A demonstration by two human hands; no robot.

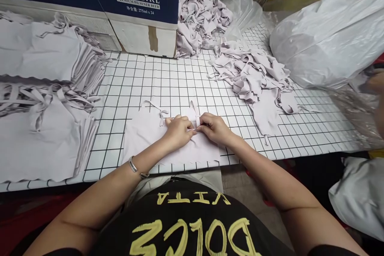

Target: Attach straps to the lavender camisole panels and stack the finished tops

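Note:
A pale lilac cloth piece [144, 136] lies flat on the grid-patterned table [168, 84] near its front edge. One tied strap bow [162, 113] shows at its upper left. My left hand [177, 131] and my right hand [213, 127] meet over the cloth's upper right corner. Both are closed in a pinch on the right strap [197, 117], which loops upward between them. A silver bangle [134, 167] sits on my left wrist.
Stacks of finished lilac pieces [45, 100] fill the left side. A loose heap of the same cloth [255, 76] lies right of centre, more [198, 16] behind. Blue Girl cartons [141, 12] stand at the back. Large plastic bags [333, 36] crowd the right.

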